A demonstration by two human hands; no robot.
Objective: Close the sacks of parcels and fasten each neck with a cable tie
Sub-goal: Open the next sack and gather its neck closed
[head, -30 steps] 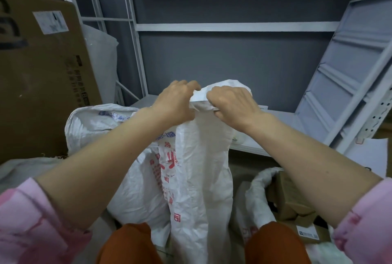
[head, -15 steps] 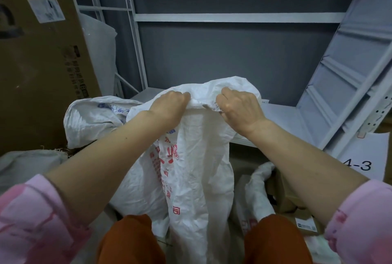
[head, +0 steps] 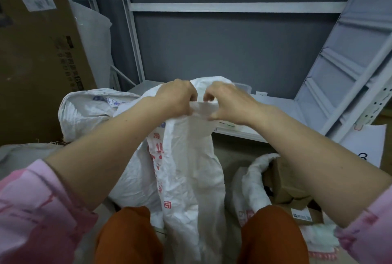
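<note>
A tall white woven sack [head: 186, 170] with red print stands between my knees. My left hand [head: 176, 98] and my right hand [head: 227, 102] both grip its gathered top edge, fingers curled into the fabric, knuckles close together. The bunched neck [head: 202, 108] shows as a short band between the two hands. No cable tie is visible. A second white sack [head: 252, 181] sits open at the lower right with brown cardboard parcels [head: 288, 187] inside.
Another filled white sack [head: 84, 108] lies behind on the left. A large cardboard box [head: 36, 57] stands at far left. White metal shelving [head: 233, 6] crosses the dark wall, and a shelf panel [head: 347, 57] leans at right.
The two hands have drawn closer together, bunching the spread top of the sack into a narrower neck. The view has tilted slightly down.
</note>
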